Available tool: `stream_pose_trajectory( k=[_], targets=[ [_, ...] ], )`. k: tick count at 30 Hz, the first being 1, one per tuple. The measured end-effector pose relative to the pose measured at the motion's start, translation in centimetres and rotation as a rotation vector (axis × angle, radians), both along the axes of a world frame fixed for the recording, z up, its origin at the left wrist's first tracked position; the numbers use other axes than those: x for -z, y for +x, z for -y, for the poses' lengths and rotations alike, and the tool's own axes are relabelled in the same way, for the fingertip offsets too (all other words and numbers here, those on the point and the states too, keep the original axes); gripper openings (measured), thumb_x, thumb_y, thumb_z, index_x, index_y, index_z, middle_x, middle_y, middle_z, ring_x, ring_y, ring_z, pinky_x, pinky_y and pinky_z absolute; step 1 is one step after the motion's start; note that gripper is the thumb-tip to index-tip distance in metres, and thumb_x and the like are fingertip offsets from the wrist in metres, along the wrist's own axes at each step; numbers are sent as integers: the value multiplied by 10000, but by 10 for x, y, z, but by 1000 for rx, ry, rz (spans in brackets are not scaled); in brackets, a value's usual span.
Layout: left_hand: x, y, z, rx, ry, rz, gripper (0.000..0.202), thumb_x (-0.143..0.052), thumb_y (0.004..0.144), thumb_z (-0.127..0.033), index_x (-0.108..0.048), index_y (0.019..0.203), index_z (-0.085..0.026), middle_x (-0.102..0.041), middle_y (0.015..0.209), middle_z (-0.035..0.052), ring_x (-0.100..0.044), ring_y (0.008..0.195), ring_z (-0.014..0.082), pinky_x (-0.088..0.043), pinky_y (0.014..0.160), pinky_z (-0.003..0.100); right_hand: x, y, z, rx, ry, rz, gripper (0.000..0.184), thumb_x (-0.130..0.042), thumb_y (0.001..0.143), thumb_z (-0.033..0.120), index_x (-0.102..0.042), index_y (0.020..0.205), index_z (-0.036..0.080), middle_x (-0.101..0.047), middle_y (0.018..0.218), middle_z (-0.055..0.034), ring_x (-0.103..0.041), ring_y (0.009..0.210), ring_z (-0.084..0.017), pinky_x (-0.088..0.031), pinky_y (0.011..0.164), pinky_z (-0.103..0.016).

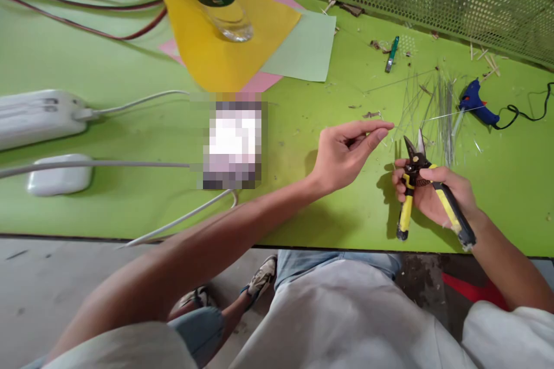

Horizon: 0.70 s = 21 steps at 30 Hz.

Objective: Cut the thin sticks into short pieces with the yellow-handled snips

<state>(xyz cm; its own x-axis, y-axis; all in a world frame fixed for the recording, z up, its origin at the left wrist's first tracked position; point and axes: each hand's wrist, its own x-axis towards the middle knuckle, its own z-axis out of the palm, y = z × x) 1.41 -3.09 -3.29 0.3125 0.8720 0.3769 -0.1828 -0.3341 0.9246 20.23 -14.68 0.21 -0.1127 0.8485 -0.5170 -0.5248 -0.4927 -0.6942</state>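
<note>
Nearest, over the right part of the green table (298, 225), the right hand (461, 187) curls around a pair of yellow-and-black cutters (415, 159), thumb on one handle and fingers on the other, the handles spread and the blades parted, pointing to the far side. The cutters look rigid and fairly dense, probably the weightiest thing in either hand; the sleeved handles are the sensible place to hold them, clear of the pointed blades, and the spring between the handles would likely push back against a squeeze. Just left of them, the left hand (346, 153) has thumb and forefinger pressed together, apparently pinching the left end of a thin wire (456, 113) that runs right, beyond the blades. It looks very light, springy and smooth, so it could slip or roll in a loose pinch; gripping near an end leaves the long free length apt to sway. Farther right lies a loose bundle of similar wires (445, 109), likely easy to tangle and best drawn singly by an end; a blue glue gun (474, 101) sits just right of it, and the perforated panel (433, 3) stands behind.
</note>
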Motion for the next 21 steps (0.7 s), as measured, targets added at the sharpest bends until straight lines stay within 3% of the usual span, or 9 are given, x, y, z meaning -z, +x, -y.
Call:
stream_pose_trajectory(
  k=[3,6,9,13,16,21],
  targets=[
    [0,0,1,1,0,-19,304,-769,999,-496,-902,1059,-230,-611,600,-11,-351,509,87,-249,459,266,0,4,4,-2,71,126,409,-919,755,343,-766,1113,216,-809,1112,-88,-716,894,-213,-609,795,-374],
    [1,0,0,2,6,-32,338,-749,1009,-531,-899,1080,-237,-590,587,-14,-351,501,92,-255,458,275,-8,8,10,6,247,327,470,-915,802,335,-723,1224,256,-793,1214,-81,-729,984,-235,-607,892,-411],
    [1,-1,0,-4,21,-39,372,-735,1014,-561,-898,1102,-239,-624,603,-3,-407,513,103,-291,461,275,-19,12,13,161,478,633,465,-897,826,323,-685,1239,300,-772,1249,-84,-710,1011,-265,-602,961,-470],
    [1,-1,-1,-7,27,-35,399,-734,1008,-588,-900,1101,-237,-756,745,38,-547,586,121,-390,478,268,-16,9,13,359,628,893,610,-939,701,183,-652,1211,356,-759,1224,-57,-703,1065,-295,-565,1087,-523],
    [1,-2,-2,27,-8,-14,382,-731,1019,-568,-889,1148,-245,-699,652,6,-526,510,97,-404,451,250,-6,5,11,243,647,946,614,-926,707,215,-675,1256,326,-738,1262,-78,-685,1176,-331,-521,1154,-546],
    [0,-3,-5,112,-33,18,398,-706,1049,-527,-866,1190,-192,-650,578,-15,-599,476,93,-484,468,218,2,7,11,57,605,1066,398,-845,871,348,-701,1241,314,-704,1239,-62,-628,1200,-310,-480,1129,-510]
  ],
)
